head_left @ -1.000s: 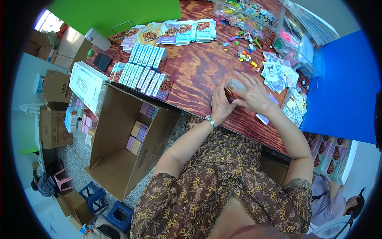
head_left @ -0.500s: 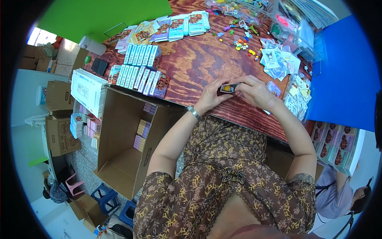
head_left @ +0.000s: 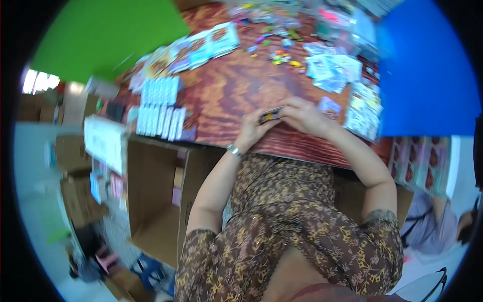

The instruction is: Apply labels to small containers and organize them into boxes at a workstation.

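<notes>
Over the near edge of the wooden table (head_left: 221,85), both hands grip a small box (head_left: 270,116). Its end faces me, with a dark inside and a bit of yellow-orange showing. My left hand (head_left: 250,127), wearing a wristwatch (head_left: 233,149), wraps round the left side of the box. The fingers of my right hand (head_left: 304,116) close on its right end. To the right of that hand lies a small purple packet (head_left: 329,107). Motion blurs the picture, so fine detail on the box is lost.
Two rows of small boxes (head_left: 161,121) stand at the left, below fanned flat cartons (head_left: 201,48). Small colourful trinkets (head_left: 282,56) lie at the back. Card packets (head_left: 332,70) and stickers (head_left: 363,110) are piled right. A large open carton (head_left: 156,196) stands below the table's left edge.
My view has turned, so the table's things sit further left and the picture is blurred. Both hands keep hold of the small box, whose open end looks narrower.
</notes>
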The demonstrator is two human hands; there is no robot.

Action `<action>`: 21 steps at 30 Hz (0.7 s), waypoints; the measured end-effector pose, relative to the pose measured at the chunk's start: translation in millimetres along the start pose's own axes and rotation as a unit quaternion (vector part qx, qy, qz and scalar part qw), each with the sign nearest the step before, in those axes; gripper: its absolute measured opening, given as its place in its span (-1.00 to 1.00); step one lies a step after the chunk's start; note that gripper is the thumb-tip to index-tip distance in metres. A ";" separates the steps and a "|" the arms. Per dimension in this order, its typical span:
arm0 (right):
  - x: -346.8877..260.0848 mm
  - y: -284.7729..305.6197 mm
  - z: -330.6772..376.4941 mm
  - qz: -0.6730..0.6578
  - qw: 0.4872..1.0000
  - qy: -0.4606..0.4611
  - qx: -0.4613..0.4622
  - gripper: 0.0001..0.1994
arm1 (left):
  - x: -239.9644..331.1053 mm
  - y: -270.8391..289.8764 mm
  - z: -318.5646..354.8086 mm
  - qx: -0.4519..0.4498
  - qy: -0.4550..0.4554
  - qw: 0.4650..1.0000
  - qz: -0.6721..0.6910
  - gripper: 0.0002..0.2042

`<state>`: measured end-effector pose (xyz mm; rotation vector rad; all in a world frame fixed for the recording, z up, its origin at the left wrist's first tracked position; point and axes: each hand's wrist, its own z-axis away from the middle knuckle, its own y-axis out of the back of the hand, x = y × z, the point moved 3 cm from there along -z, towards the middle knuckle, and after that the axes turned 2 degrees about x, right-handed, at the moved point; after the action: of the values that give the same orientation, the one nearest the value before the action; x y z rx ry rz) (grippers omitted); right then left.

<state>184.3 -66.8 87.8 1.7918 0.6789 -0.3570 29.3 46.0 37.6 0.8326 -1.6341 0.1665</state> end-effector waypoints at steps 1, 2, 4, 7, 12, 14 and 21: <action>-4.9 -0.8 -0.3 0.015 1.000 0.011 0.004 -0.85 | -3.5 0.8 1.3 -0.013 0.062 0.998 -0.015 -0.65; -4.3 -7.5 1.1 0.031 0.999 0.018 0.017 -0.85 | -8.8 3.3 5.6 -0.011 0.064 0.998 -0.010 -0.66; -11.9 -12.1 2.1 0.036 0.998 0.022 0.041 -0.83 | -15.0 1.8 9.9 -0.025 0.055 0.998 0.002 -0.66; -20.2 -5.4 8.6 0.023 0.996 -0.001 0.082 -0.80 | -12.8 0.6 6.7 -0.015 0.050 0.998 -0.029 -0.67; 3.4 64.5 51.9 0.112 0.972 -0.116 0.172 -0.74 | -16.3 -3.8 7.2 0.002 0.058 0.997 0.050 -0.65; 44.7 99.9 90.1 0.141 0.934 -0.251 0.212 -0.75 | -13.8 -5.8 6.0 0.022 0.048 0.996 0.072 -0.64; 101.3 110.8 156.2 0.319 0.852 -0.395 0.126 -0.71 | -4.0 -11.4 15.3 0.036 0.052 0.998 0.029 -0.59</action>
<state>346.1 -209.2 66.2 1.7822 -0.5652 -0.6802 23.8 31.1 26.2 0.8190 -1.5626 0.3066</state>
